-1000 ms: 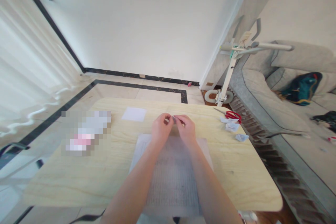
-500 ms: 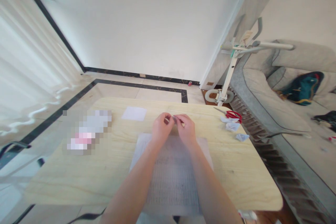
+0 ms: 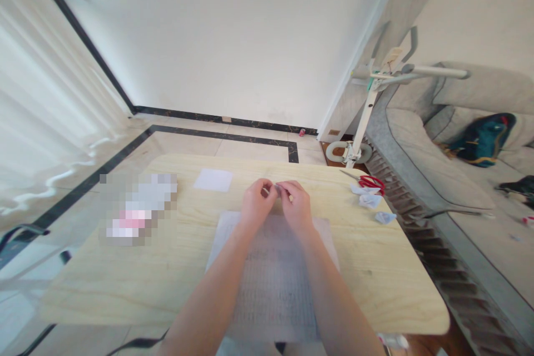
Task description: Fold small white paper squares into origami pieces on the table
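Observation:
My left hand and my right hand meet above the far edge of a large printed sheet. Thumb and fingers of each are pinched together, fingertips nearly touching. Between them shows a small greyish bit, too small and blurred to name. The sheet lies flat on the wooden table, partly covered by my forearms. A blank white piece of paper lies to the left beyond my left hand.
Red-handled scissors and several crumpled paper pieces lie at the table's right edge. A pixelated object is on the left of the table. Beyond stand white exercise equipment and a grey sofa.
Almost nothing differs. My hands keep the same place and pinch, with only a slight shift at the fingertips.

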### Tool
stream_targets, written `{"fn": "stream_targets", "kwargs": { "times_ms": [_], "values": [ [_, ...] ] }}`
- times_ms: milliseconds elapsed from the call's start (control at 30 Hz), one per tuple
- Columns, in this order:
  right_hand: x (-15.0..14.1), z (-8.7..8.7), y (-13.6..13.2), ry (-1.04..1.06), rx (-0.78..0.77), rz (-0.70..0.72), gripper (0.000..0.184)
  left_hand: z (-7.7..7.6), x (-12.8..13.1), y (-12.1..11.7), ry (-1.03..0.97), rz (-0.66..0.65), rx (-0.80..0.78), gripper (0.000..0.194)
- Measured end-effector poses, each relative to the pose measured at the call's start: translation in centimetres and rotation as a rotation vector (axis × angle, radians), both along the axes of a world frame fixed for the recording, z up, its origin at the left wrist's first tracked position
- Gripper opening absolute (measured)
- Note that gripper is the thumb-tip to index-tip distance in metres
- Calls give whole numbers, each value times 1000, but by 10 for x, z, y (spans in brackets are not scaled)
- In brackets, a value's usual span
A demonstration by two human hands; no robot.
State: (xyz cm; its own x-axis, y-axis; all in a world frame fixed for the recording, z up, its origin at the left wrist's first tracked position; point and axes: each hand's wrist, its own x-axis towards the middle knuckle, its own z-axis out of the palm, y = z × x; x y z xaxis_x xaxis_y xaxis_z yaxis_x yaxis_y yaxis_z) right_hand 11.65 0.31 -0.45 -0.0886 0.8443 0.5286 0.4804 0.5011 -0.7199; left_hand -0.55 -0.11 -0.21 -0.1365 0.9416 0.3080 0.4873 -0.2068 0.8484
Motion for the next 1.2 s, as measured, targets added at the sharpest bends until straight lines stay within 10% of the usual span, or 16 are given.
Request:
{"fn": "stream_targets", "kwargs": {
  "times_ms": [667, 1200],
  "values": [
    [-6, 2, -4, -67, 13, 39, 29, 3, 0, 0, 94, 118, 4, 10],
    [2, -9, 9, 396, -276, -31, 21, -1, 0, 6, -183, -63, 74, 20]
  ]
}}
